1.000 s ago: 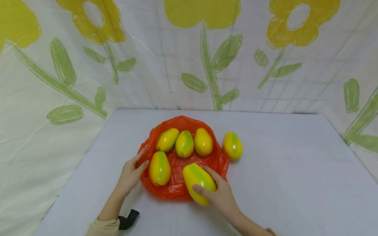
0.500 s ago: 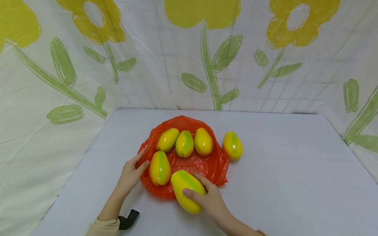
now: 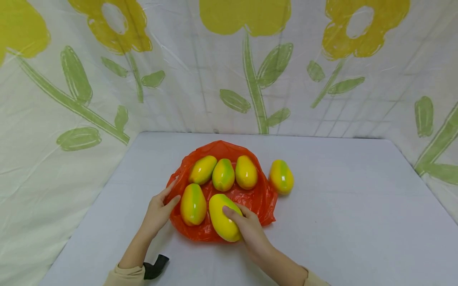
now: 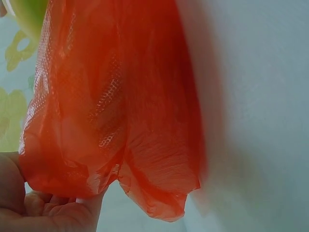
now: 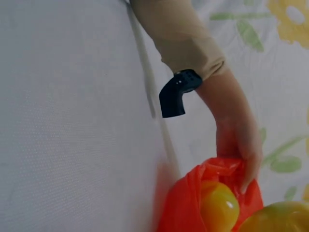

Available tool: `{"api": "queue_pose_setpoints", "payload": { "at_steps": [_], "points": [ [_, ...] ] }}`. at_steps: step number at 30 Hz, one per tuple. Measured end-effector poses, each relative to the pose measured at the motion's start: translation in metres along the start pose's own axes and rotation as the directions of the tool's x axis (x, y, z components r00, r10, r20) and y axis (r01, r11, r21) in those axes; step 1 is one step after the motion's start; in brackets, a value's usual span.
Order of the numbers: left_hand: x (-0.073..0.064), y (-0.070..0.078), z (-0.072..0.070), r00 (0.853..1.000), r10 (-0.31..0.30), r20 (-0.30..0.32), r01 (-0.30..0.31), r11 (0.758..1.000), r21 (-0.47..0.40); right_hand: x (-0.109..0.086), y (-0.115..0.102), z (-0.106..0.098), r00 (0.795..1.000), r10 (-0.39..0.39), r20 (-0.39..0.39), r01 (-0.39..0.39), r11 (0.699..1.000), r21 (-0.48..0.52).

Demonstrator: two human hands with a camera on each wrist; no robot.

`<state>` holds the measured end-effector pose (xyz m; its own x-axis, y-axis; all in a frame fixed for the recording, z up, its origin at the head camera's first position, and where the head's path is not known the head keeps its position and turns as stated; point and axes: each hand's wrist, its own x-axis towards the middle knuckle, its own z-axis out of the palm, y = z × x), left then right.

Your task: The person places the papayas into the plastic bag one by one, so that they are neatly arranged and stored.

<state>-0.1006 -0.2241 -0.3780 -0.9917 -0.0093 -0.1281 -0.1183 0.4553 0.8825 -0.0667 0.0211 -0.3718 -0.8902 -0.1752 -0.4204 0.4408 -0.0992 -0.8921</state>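
Note:
A red plastic bag (image 3: 255,200) lies with its mouth spread wide on the table, several glossy yellow-green papayas inside, one of them a papaya (image 3: 193,204) at the near left. My left hand (image 3: 156,212) holds the bag's left rim between thumb and fingers; the left wrist view shows the red film (image 4: 111,111) close up. Over the bag's near part, my right hand (image 3: 252,230) grips another papaya (image 3: 223,218), thumb on top. Its underside is hidden, so I cannot tell whether it touches the bag. One papaya (image 3: 281,177) lies outside, beside the bag's right edge.
The white-covered table (image 3: 350,206) stretches right of the bag. Behind it hangs a white curtain (image 3: 186,91) printed with yellow flowers. A black wrist-worn device (image 3: 156,266) juts out from the left sleeve (image 3: 125,276).
My right hand has carried its papaya leftward, first toward me, then forward over the bag's near part. The left hand and the other papayas have stayed where they were.

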Motion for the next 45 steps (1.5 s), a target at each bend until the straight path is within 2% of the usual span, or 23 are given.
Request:
{"api": "queue_pose_setpoints", "payload": {
  "at_steps": [5, 15, 34, 45],
  "points": [
    [0.0, 0.0, 0.0, 1.0, 0.002, 0.0, -0.002, 1.0, -0.002, 0.008, 0.0, 0.004, 0.999, 0.03, -0.038, -0.028, 0.998, 0.051],
    [0.001, 0.0, 0.0, 1.0, 0.011, -0.001, -0.011, 1.0, -0.001, 0.021, 0.005, 0.003, 0.994, 0.034, -0.105, -0.028, 0.998, 0.055],
    [0.001, 0.0, 0.001, 1.0, 0.017, -0.011, -0.017, 1.0, 0.004, 0.046, 0.014, 0.021, 0.965, -0.002, -0.263, 0.007, 1.0, 0.016],
    [0.002, 0.0, 0.002, 1.0, 0.012, 0.003, -0.012, 1.0, -0.001, 0.057, 0.016, 0.034, 0.952, -0.043, -0.302, 0.042, 0.999, -0.012]
  ]
}}
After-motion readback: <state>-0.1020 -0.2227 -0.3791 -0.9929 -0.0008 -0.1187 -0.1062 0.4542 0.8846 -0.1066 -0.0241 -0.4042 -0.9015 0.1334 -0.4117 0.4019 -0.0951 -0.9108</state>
